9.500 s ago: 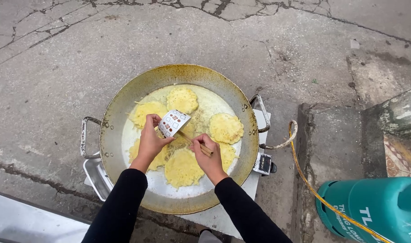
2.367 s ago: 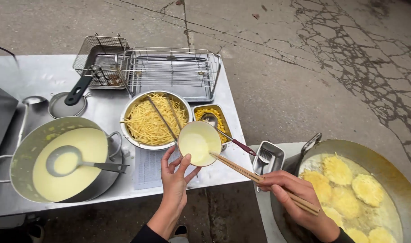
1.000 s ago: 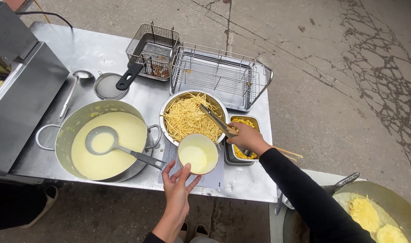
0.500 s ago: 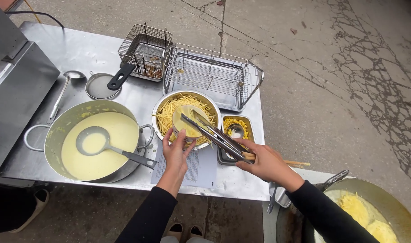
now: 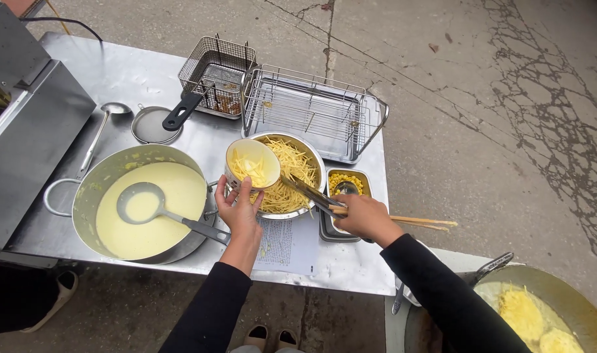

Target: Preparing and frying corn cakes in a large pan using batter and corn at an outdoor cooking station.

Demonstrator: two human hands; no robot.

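The left hand [image 5: 238, 208] grips a small pale bowl [image 5: 251, 164] by its wall, tilted over the rim of the steel bowl of shredded potato [image 5: 292, 175]. The right hand [image 5: 362, 217] pinches metal tongs [image 5: 308, 193] and chopsticks [image 5: 419, 222] beside that steel bowl. The strips look light, limp and slippery, best scooped in bunches.

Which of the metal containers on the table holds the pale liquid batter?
The big pot at the left, with a ladle in it; the others hold yellow strips or corn.
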